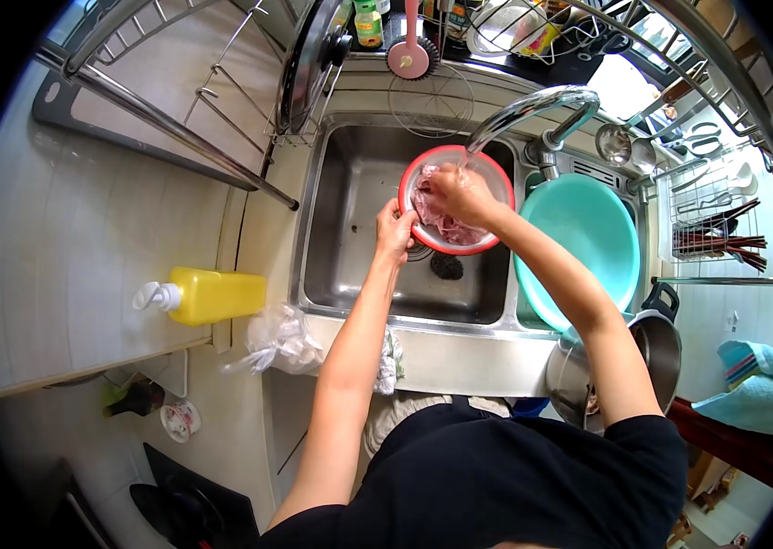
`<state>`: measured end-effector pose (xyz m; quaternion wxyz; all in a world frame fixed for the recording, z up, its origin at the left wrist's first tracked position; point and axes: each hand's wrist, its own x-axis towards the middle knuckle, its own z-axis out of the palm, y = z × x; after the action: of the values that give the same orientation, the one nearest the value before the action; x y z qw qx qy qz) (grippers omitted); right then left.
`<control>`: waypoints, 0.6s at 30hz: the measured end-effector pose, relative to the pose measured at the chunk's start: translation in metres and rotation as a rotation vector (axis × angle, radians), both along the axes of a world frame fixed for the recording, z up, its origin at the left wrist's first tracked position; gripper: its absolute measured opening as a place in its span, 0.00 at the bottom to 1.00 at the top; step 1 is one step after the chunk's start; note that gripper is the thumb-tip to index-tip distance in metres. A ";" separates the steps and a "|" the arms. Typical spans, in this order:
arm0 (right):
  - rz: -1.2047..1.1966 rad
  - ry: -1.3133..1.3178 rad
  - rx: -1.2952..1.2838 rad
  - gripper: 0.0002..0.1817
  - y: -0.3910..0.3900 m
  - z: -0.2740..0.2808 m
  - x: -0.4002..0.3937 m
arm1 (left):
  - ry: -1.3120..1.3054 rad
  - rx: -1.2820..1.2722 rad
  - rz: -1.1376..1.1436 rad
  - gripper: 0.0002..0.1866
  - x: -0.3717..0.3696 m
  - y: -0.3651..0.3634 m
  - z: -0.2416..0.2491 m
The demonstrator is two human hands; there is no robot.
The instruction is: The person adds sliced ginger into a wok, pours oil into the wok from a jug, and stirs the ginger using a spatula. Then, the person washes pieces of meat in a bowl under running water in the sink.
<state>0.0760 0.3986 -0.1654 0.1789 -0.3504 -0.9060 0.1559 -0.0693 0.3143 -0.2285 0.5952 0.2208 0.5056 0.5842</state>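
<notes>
A round bowl with a red rim (498,171) is held over the steel sink (347,197), below the faucet (533,99). My left hand (395,232) grips the bowl's left edge, thumb at the rim. Inside the bowl lies pink raw meat (447,227), in thin pieces or strips. My right hand (462,194) is down in the bowl with its fingers curled into the meat, right under the spout. Those fingertips are partly hidden. Water seems to run onto the hand.
A turquoise basin (592,242) stands to the right of the sink, with a steel pot (569,380) nearer me. Dark scouring mesh (447,266) lies in the sink. On the left are a yellow pump bottle (217,296) and a plastic bag (284,339). Wire racks surround the counter.
</notes>
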 end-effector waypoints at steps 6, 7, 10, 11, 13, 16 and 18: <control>-0.117 -0.291 -0.008 0.24 -0.016 -0.014 -0.007 | 0.004 0.004 0.020 0.05 0.008 -0.007 -0.005; -0.109 -0.290 -0.066 0.25 -0.017 -0.016 -0.006 | -0.001 0.003 0.027 0.05 0.008 -0.007 -0.006; -0.087 -0.140 -0.049 0.25 -0.026 -0.035 -0.002 | -0.009 -0.017 0.040 0.06 0.007 -0.006 0.006; -0.089 -0.160 -0.006 0.24 -0.028 -0.035 -0.001 | -0.013 -0.039 0.048 0.07 0.008 -0.007 0.007; -0.076 -0.038 0.096 0.22 -0.028 -0.032 0.002 | 0.008 -0.018 0.030 0.07 0.006 -0.006 0.007; 0.009 0.100 -0.087 0.17 0.004 -0.018 0.009 | 0.046 0.015 -0.003 0.07 0.000 -0.002 0.007; -0.036 0.245 -0.727 0.10 0.027 -0.007 0.025 | 0.040 0.038 -0.013 0.05 -0.004 -0.002 0.007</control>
<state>0.1005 0.4252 -0.1722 0.1524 -0.3854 -0.7574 0.5045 -0.0731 0.3124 -0.2217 0.5846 0.2471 0.5048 0.5852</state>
